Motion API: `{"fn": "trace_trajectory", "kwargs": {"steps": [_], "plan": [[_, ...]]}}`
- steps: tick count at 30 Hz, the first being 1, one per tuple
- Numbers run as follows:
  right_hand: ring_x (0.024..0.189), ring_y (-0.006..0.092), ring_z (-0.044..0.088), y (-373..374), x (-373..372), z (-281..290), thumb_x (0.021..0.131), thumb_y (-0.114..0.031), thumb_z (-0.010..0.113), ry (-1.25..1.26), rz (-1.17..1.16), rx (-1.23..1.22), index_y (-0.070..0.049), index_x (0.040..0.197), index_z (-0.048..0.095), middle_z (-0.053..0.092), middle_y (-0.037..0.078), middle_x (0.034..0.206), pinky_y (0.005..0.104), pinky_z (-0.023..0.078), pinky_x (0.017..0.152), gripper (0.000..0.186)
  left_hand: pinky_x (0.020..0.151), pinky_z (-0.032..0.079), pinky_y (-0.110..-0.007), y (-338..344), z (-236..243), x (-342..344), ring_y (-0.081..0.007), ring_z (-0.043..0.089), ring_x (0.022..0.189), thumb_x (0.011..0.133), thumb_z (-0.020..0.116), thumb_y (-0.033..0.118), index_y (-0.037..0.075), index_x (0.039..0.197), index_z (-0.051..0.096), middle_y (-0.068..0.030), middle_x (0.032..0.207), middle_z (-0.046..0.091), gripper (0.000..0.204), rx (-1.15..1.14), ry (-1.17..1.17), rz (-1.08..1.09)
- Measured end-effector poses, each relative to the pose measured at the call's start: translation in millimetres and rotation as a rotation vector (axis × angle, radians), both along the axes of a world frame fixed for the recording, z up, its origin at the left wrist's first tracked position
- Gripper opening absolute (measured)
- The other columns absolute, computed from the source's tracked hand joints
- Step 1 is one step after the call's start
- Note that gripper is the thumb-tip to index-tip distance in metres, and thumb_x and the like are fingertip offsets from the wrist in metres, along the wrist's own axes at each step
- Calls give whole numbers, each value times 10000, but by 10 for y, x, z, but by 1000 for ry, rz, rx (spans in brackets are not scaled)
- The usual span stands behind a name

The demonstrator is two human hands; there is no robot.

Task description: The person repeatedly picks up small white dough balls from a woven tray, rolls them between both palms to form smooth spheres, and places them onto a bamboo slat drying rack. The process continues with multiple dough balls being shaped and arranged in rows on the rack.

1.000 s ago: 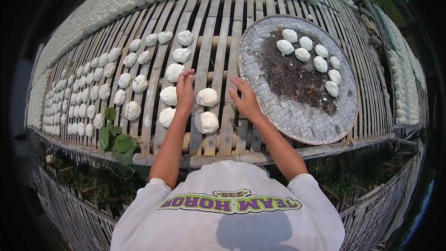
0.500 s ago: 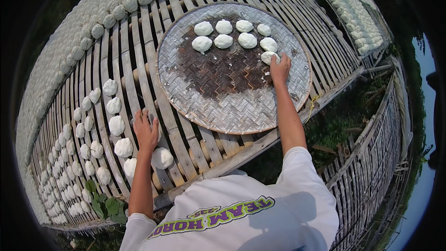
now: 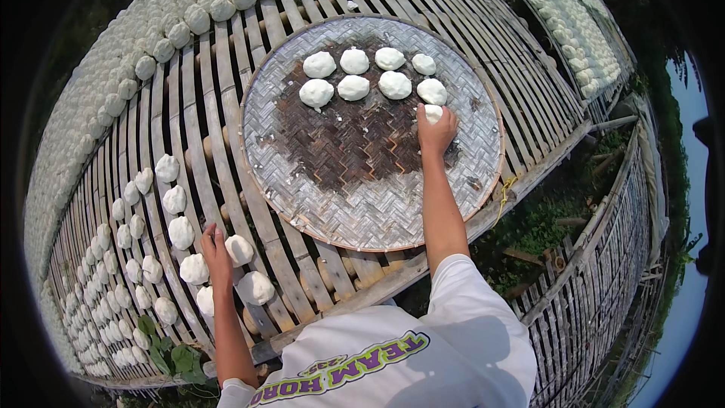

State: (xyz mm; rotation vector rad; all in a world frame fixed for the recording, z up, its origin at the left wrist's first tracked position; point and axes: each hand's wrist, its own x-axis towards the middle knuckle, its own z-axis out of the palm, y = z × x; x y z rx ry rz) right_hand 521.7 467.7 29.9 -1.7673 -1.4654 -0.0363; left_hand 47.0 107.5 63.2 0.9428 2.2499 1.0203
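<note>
A round woven bamboo tray (image 3: 362, 219) holds several white, rounded, dough-like lumps in two rows, such as a white lump (image 3: 394, 85) and another lump (image 3: 432, 91). My right hand (image 3: 437, 134) is at the near end of the right column, its fingers closed around one white lump (image 3: 433, 112) on the tray; part of that lump is hidden. My left hand (image 3: 217, 258), holding nothing, is over the bamboo slats with its fingers slightly apart. It sits between a white lump (image 3: 194, 270) and another lump (image 3: 240, 251).
The tray lies on a bamboo slat rack (image 3: 291, 276). Dense rows of white lumps (image 3: 198, 20) cover its far left side, and more rows (image 3: 581, 53) fill a rack at the right. Green leaves (image 3: 181, 359) poke up by the near edge. A yellow tie (image 3: 504, 195) hangs beside the tray.
My right hand has gone from touching the lump with spread fingers to closing around it. My left hand has drawn nearer me, uncovering a lump. The view has shifted slightly.
</note>
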Motion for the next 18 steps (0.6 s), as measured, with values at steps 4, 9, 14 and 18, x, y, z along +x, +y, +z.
{"fn": "trace_trajectory", "kwargs": {"steps": [4,9,14,18], "plan": [[1133,398,592,-68,-164,40,775,-403,874,-46,71,86,-2,1213,651,638,194,1194,516,479,992,635,1142,384,-416,83,105,66,-311,531,1328,1105,498,377,-6,1402,570,-188,1400,560,490,51,-82,43],[1136,351,613,-78,-181,-66,790,-310,879,-107,286,18,-24,1217,683,679,172,1176,459,499,993,550,1141,384,-406,129,219,107,-301,531,1323,1099,508,384,2,1401,572,-185,1409,559,491,112,-150,92],[958,297,731,108,-70,-58,855,-199,866,517,184,-99,-2,1249,684,745,125,1154,410,572,880,476,1147,379,-405,142,356,120,-289,525,1333,1086,544,343,1,1384,581,-172,1399,566,455,187,-120,89],[1119,252,661,-111,-193,277,978,-431,695,1731,281,-50,-54,1331,600,683,78,1230,422,521,983,525,1149,382,-417,296,592,543,-277,521,1345,1080,553,314,4,1375,583,-152,1405,571,429,216,-141,21]]}}
